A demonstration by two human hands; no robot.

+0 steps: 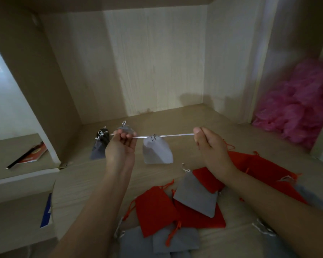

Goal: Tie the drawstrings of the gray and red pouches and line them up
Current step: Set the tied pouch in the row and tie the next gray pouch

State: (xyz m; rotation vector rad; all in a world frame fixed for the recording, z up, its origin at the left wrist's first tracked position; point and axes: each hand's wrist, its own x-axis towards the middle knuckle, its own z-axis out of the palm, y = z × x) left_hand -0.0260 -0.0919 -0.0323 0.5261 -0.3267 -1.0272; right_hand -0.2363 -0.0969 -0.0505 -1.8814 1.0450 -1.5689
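The desk (185, 116) is pale wood, set in an alcove with wooden walls behind and on both sides. A pink heap (298, 108) of crumpled stuff fills the recess at the right. On the near part of the desk lies a pile (153, 207) of flat red and gray pouches that overlap, with loose cords trailing from them.

The left hand (121, 146) and right hand (211, 148) are raised above the desk, well apart. Between them hangs a gray pouch (157, 151), clear of the desk, its mouth gathered shut at the top. Behind the left hand, at the back left of the desk, a dark pouch (101, 144) and a second gray one (125, 129) lie side by side with their cords bunched.

A book (32, 153) lies on the lower shelf at the left.

The drawstring (175, 135) runs taut and level from hand to hand, with the pouch nearer the left. The left fingers (128, 135) are curled round one end; the right fingers (197, 132) pinch the other.
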